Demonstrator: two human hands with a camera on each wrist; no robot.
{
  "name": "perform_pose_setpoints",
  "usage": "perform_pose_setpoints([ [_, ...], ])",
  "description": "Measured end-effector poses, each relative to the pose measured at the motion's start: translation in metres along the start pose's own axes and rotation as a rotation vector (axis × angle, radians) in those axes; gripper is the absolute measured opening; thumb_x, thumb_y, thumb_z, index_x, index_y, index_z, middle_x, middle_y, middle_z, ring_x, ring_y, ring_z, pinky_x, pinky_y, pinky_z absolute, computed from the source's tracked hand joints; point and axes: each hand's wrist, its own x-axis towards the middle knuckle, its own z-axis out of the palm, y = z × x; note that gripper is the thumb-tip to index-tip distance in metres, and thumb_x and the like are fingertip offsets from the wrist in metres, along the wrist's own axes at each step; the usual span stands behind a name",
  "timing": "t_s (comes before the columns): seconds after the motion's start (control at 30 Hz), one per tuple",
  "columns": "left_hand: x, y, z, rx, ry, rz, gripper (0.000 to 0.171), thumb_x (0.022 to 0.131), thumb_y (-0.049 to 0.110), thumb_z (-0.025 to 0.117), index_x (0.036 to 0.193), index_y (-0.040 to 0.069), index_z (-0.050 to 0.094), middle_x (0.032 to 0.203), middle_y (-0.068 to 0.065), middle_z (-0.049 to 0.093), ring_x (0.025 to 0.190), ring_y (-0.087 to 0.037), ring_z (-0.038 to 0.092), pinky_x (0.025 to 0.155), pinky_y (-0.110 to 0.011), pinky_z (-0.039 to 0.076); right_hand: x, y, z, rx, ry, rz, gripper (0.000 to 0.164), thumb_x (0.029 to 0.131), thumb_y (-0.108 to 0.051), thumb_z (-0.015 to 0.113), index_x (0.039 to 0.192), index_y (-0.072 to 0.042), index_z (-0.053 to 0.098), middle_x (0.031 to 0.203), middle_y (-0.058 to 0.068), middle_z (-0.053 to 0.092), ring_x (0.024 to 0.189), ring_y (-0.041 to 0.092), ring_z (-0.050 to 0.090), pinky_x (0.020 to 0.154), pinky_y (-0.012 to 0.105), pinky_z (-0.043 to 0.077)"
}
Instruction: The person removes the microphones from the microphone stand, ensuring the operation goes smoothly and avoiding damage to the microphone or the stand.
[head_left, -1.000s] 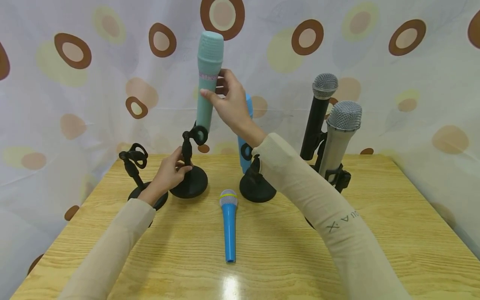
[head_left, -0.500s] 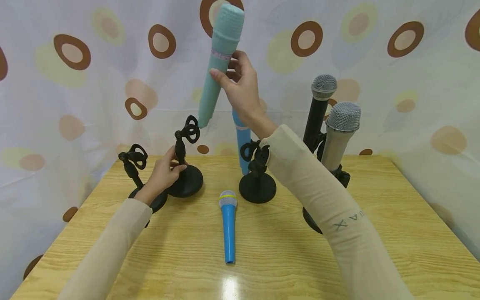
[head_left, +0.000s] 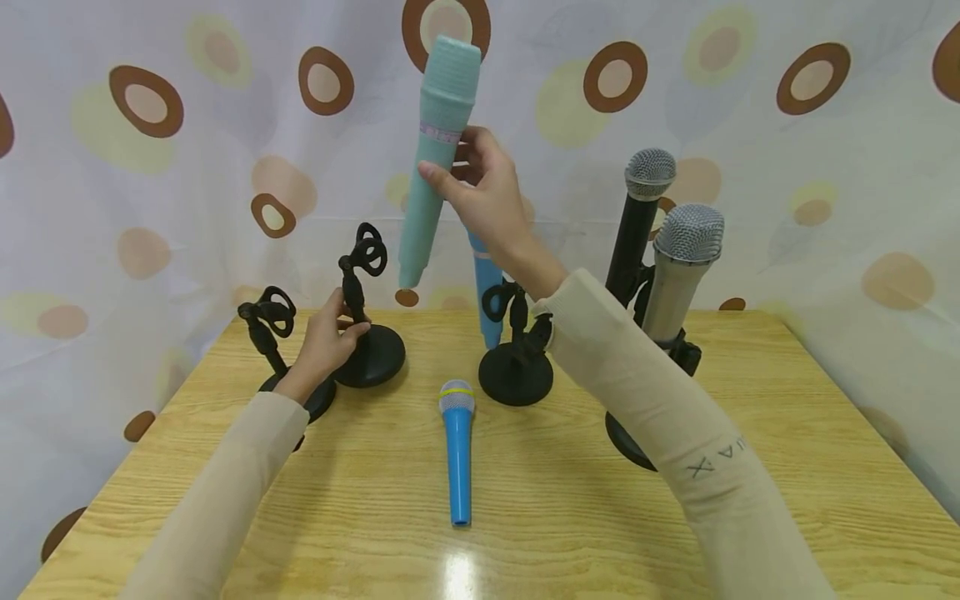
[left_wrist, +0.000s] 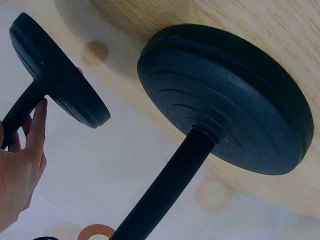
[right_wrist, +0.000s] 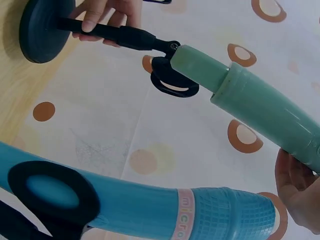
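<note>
My right hand [head_left: 491, 187] holds a mint-green microphone [head_left: 442, 108] by its body, head up and slightly tilted. The microphone's lower end hangs to the right of the double-ring clip [head_left: 369, 250] on a black desk stand [head_left: 372, 357], apart from it in the head view. Thumb and fingers of my left hand [head_left: 330, 333] grip that stand's pole just above the round base; the left wrist view shows this hand [left_wrist: 22, 165] on the pole too. In the right wrist view, the green microphone [right_wrist: 270, 107] overlaps the clip [right_wrist: 172, 77], whose rings hold nothing.
Another black stand [head_left: 318, 400] with a bare clip is at the left. A blue microphone [head_left: 459, 462] lies on the wooden table [head_left: 360, 517]. Behind my right forearm, a larger blue microphone [head_left: 489, 292] sits in a stand [head_left: 516, 379]. Black [head_left: 633, 233] and silver [head_left: 678, 283] microphones stand at the right.
The green microphone has come up and right out of the stand's clip, tilted, then dropped slightly. My left hand has shifted the gripped stand a little left.
</note>
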Motion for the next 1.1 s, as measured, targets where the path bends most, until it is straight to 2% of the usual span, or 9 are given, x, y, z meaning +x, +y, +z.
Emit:
perform_pose_setpoints([
  [0.27, 0.001, -0.008, 0.006, -0.007, 0.027, -0.042, 0.027, 0.088, 0.001, 0.057, 0.111, 0.003, 0.043, 0.100, -0.021, 0.061, 0.095, -0.041, 0.062, 0.083, -0.049, 0.051, -0.017, 0.008, 0.008, -0.061, -0.108, 0.011, 0.046, 0.087, -0.010, 0.061, 0.127, 0.001, 0.040, 0.111, 0.018, 0.058, 0.090, 0.024, 0.060, 0.079, 0.029, 0.051],
  [0.5, 0.002, -0.012, 0.009, -0.018, 0.061, -0.037, 0.026, 0.087, 0.000, 0.058, 0.108, 0.002, 0.043, 0.099, -0.022, 0.061, 0.094, -0.042, 0.062, 0.082, -0.049, 0.051, -0.038, 0.019, 0.018, -0.105, -0.173, 0.121, 0.051, 0.086, -0.013, 0.063, 0.130, -0.003, 0.039, 0.114, 0.017, 0.059, 0.093, 0.024, 0.060, 0.081, 0.031, 0.051],
  [0.8, 0.004, -0.016, 0.014, -0.017, 0.097, -0.028, 0.025, 0.086, 0.001, 0.059, 0.106, 0.001, 0.044, 0.099, -0.022, 0.062, 0.097, -0.037, 0.061, 0.086, -0.048, 0.050, -0.063, 0.044, 0.026, -0.186, -0.198, 0.213, 0.051, 0.086, -0.017, 0.064, 0.128, -0.003, 0.040, 0.112, 0.016, 0.060, 0.094, 0.024, 0.060, 0.082, 0.032, 0.051],
  [1.1, 0.004, -0.015, 0.015, -0.034, 0.087, -0.074, 0.025, 0.087, 0.001, 0.058, 0.107, 0.003, 0.044, 0.101, -0.022, 0.062, 0.097, -0.041, 0.062, 0.084, -0.048, 0.050, -0.083, 0.073, 0.032, -0.148, -0.191, 0.314, 0.048, 0.086, -0.015, 0.064, 0.125, 0.000, 0.041, 0.110, 0.018, 0.059, 0.092, 0.027, 0.062, 0.076, 0.032, 0.054],
])
